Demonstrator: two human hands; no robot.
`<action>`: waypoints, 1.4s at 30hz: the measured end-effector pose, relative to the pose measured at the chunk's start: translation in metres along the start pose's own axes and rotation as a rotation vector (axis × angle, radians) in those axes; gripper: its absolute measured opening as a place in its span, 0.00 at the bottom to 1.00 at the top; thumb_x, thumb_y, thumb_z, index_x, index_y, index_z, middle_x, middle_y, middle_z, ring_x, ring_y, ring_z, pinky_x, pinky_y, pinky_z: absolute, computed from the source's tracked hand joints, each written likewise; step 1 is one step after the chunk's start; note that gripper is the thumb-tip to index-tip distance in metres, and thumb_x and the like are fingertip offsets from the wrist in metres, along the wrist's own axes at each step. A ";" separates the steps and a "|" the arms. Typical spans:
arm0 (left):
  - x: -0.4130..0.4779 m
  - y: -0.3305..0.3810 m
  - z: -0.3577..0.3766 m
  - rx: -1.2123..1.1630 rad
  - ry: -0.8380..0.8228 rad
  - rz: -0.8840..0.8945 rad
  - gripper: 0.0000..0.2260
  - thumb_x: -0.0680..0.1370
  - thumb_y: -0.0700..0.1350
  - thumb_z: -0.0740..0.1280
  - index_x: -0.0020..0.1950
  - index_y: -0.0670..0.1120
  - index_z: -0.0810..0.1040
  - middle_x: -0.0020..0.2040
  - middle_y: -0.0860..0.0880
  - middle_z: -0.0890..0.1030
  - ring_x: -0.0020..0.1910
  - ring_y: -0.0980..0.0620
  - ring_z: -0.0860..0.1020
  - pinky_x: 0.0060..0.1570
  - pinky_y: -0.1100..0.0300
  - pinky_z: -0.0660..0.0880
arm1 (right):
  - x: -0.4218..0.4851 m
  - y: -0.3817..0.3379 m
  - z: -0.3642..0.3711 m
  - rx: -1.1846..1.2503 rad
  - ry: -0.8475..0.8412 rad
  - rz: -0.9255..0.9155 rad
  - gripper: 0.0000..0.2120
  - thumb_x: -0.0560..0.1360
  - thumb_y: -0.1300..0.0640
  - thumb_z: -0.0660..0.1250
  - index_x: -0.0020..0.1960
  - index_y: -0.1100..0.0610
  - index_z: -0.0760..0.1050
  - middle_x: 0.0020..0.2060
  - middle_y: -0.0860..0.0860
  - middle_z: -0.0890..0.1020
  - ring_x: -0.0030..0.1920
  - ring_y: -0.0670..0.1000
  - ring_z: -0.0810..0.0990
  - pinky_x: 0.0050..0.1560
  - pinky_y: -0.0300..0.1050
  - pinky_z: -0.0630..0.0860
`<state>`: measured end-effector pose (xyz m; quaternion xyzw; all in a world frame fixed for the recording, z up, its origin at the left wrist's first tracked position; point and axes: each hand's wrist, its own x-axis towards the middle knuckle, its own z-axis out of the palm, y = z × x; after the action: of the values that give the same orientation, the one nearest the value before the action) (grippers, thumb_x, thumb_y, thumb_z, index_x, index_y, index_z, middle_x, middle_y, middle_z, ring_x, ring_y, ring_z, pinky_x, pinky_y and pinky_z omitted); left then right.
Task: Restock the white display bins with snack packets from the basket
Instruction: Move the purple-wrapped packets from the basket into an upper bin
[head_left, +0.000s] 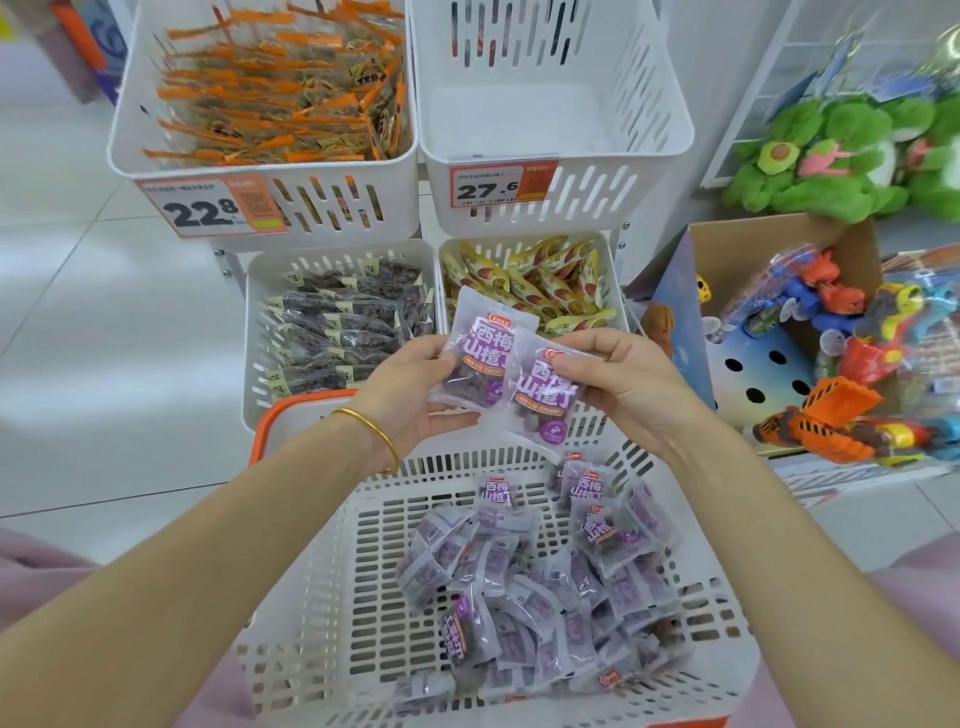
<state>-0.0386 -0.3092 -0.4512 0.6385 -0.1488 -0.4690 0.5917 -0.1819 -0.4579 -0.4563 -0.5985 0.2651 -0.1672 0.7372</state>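
The left hand (415, 384) pinches one packet (480, 358) by its left edge, and the right hand (618, 384) pinches a second packet (543, 400) near its upper right corner. Both are held above the basket (332, 545), the second overlapping the first a little. To do this step well, I think it is best to square the two into one stack, faces the same way, then lay them flat in the empty bin (550, 119) at top right. Both show the printed face to the camera, long axis near to far, top seals toward the bins, leaning slightly right.
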 end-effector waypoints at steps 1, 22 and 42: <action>-0.001 0.000 0.002 0.004 -0.011 0.010 0.11 0.82 0.43 0.57 0.61 0.42 0.73 0.50 0.43 0.77 0.46 0.46 0.79 0.49 0.49 0.79 | 0.000 -0.001 0.004 -0.032 0.016 -0.034 0.06 0.70 0.68 0.69 0.43 0.58 0.80 0.35 0.49 0.84 0.35 0.46 0.81 0.39 0.37 0.79; 0.072 0.116 0.007 0.783 0.088 0.777 0.37 0.66 0.59 0.73 0.71 0.52 0.64 0.67 0.50 0.72 0.66 0.52 0.70 0.66 0.54 0.66 | 0.094 -0.148 0.008 -0.405 -0.062 -0.345 0.14 0.72 0.62 0.71 0.50 0.47 0.70 0.40 0.52 0.79 0.24 0.49 0.79 0.24 0.41 0.77; 0.113 0.125 -0.024 1.492 0.579 0.820 0.32 0.66 0.56 0.74 0.64 0.42 0.71 0.69 0.41 0.69 0.67 0.39 0.68 0.66 0.47 0.65 | 0.258 -0.160 0.028 -1.122 -0.363 -0.035 0.27 0.75 0.52 0.69 0.70 0.51 0.62 0.59 0.49 0.74 0.51 0.51 0.80 0.48 0.48 0.80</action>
<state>0.0840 -0.4110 -0.3907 0.8467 -0.4762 0.1769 0.1583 0.0532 -0.6175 -0.3458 -0.9205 0.1726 0.0917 0.3385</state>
